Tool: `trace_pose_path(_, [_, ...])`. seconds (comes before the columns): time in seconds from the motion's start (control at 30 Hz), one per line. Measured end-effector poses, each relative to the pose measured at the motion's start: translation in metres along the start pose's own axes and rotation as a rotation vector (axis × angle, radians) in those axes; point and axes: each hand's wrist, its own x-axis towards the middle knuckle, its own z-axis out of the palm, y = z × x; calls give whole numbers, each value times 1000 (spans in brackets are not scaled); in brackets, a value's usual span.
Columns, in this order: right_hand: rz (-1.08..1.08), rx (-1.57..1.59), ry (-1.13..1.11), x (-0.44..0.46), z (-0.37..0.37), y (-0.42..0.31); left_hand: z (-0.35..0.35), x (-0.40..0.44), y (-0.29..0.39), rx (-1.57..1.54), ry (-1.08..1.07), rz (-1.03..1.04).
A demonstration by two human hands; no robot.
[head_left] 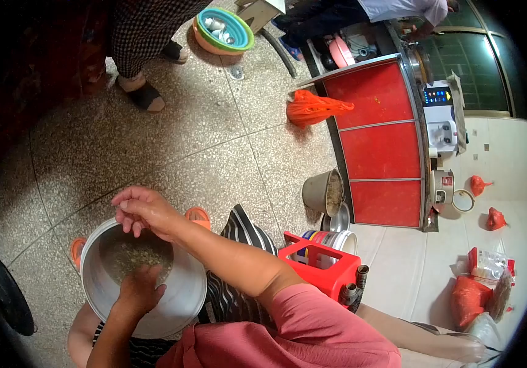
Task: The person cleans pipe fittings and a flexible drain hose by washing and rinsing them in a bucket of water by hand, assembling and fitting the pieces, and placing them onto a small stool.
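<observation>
A white bucket (188,276) stands between my knees, with murky water and many small pale bits (131,257) inside. My left hand (139,291) reaches down into it, thumb apart from the fingers; the fingertips are hard to make out against the contents. Over the bucket's far rim hovers my right hand (144,211), its fingers loosely bent and spread, with nothing visible in them. What the small bits are, I cannot tell.
Right of me are a red plastic stool (325,270), a paint bucket (343,242) and a grey bucket (323,191). An orange bag (312,109) sits by red cabinets (380,147). Stacked basins (223,30) lie near a standing person's sandals (141,95). Another person is at the counter.
</observation>
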Motion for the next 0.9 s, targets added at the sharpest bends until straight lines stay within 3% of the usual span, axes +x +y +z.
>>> trace_pose_path(0.9, [-8,33,11,8,1,-3,-8,1,0,-33,66,7])
